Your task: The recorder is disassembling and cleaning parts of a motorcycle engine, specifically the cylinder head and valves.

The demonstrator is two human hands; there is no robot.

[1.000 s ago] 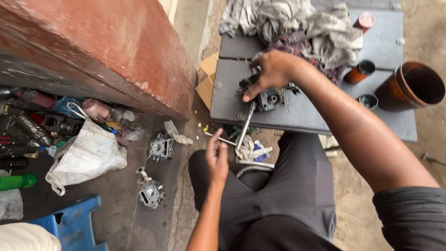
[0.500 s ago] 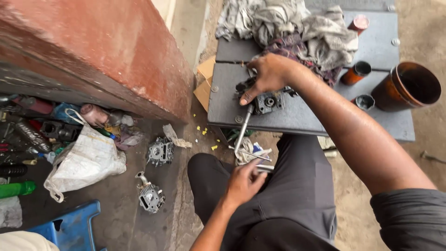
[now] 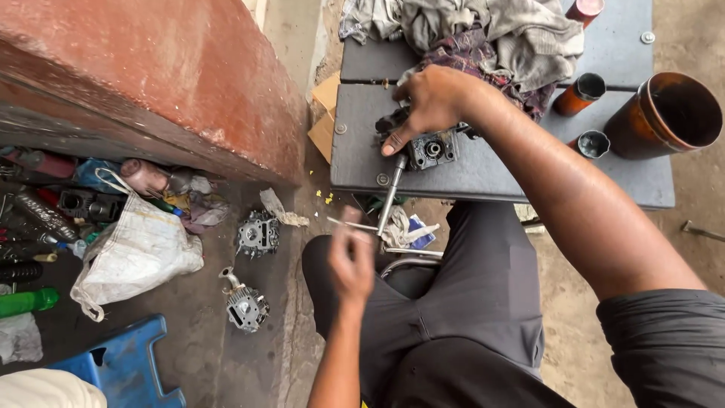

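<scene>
My right hand (image 3: pixel 434 98) lies over a small dark metal engine part (image 3: pixel 432 149) on a grey bench top (image 3: pixel 483 170), its index finger pointing down at the bench's near edge. A long steel wrench shaft (image 3: pixel 389 195) runs from that finger down past the edge toward my knees. My left hand (image 3: pixel 351 261) is raised above my left thigh, blurred, with its fingers pinched on a thin metal rod (image 3: pixel 347 224) that sticks out to the left.
Crumpled rags (image 3: pixel 483 30) cover the bench's far side, with rusty cans (image 3: pixel 664 109) (image 3: pixel 580 94) at its right. Two engine parts (image 3: pixel 258 233) (image 3: pixel 245 306), a white bag (image 3: pixel 136 253), a blue stool (image 3: pixel 121 366) and cluttered tools lie on the floor beneath a red-brown ledge (image 3: pixel 151 75).
My left hand dropped to my thigh half a second ago and has come back up near the wrench shaft. My right hand has stayed on the engine part.
</scene>
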